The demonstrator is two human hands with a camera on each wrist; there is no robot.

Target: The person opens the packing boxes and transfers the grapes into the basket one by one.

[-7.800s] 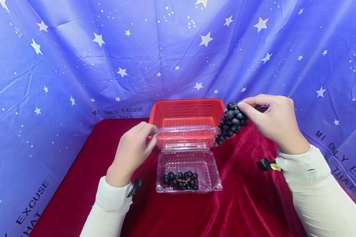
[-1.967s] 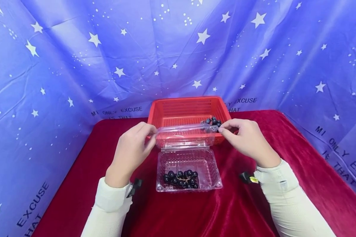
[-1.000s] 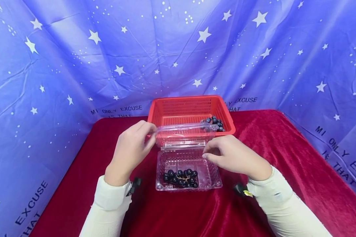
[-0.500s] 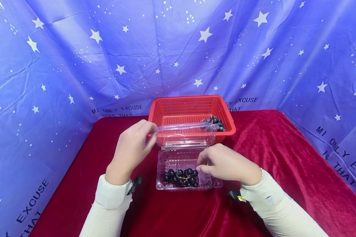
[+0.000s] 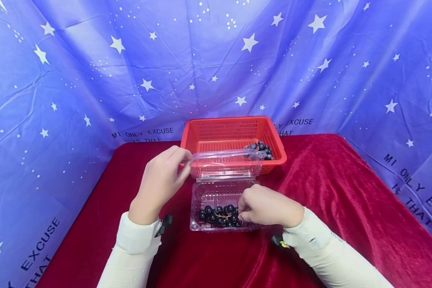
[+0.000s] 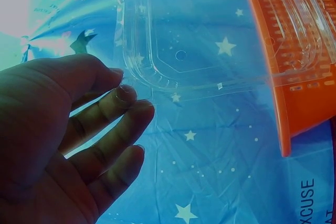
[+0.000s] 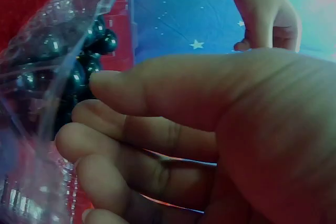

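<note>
A clear plastic clamshell box [image 5: 205, 190] stands on the cloth with its lid raised. My left hand [image 5: 162, 182] pinches the left corner of that lid [image 5: 223, 172]; the left wrist view shows the lid's clear corner [image 6: 152, 77] between thumb and fingertips. In the front part of the box lies a bunch of dark grapes [image 5: 217, 216] with a brown stem. My right hand [image 5: 268, 204] reaches in over the box's right side, fingertips right at the grapes. In the right wrist view, its thumb [image 7: 152, 85] and loosely bent fingers stand apart beside the dark grapes [image 7: 97, 38].
Behind the box stands a red plastic basket [image 5: 279, 154], overlapped by the raised lid in the head view. Another dark grape bunch [image 5: 264, 150] lies in its right end. Dark red velvet cloth [image 5: 320, 180] covers the table, and a blue star-printed curtain [image 5: 216, 60] surrounds it.
The right hand held a grape bunch earlier; that bunch now lies in the red basket. Since then, the right hand has moved down to the box grapes. The left hand stays at the lid.
</note>
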